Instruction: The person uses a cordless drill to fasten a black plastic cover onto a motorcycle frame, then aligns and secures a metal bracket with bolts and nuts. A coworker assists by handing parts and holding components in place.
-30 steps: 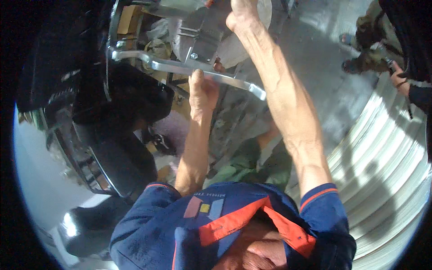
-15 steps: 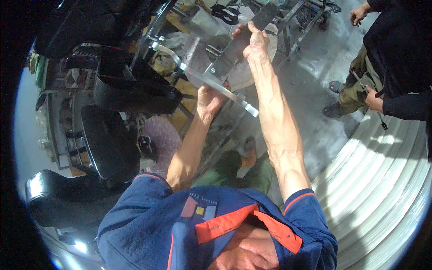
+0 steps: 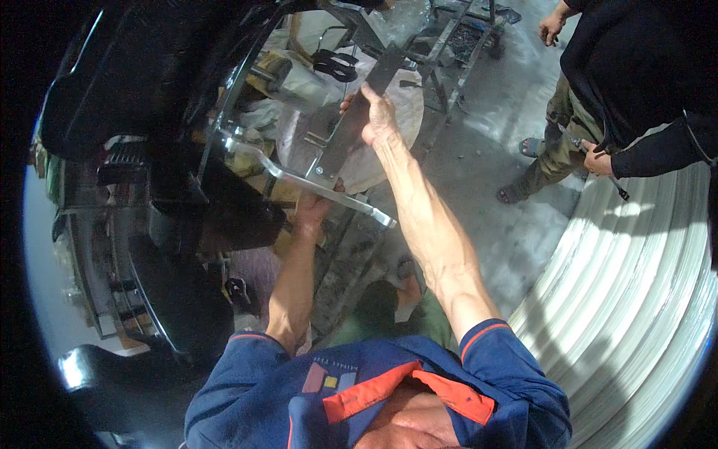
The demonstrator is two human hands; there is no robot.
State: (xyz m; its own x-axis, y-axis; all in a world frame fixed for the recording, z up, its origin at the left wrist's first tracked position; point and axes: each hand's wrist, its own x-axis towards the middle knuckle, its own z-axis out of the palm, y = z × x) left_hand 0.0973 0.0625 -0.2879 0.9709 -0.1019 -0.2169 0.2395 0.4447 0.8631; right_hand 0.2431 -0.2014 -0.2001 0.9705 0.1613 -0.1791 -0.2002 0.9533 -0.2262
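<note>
Right hand (image 3: 380, 116) clamps one dark flat plate (image 3: 346, 141), upper centre, thumb on face, fingers past far edge. Left hand (image 3: 310, 211) sits under one silver bar (image 3: 336, 197) at the plate's lower end — can't tell how tightly it's closed. Best support both ends, keep plate from twisting. Count: one bolt head (image 3: 319, 170) visible, one co-worker (image 3: 636, 82) upper right.

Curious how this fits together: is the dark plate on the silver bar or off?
Seemingly on: the dark plate meets the silver bar, with a bolt head close by; its tightness I cannot tell.
</note>
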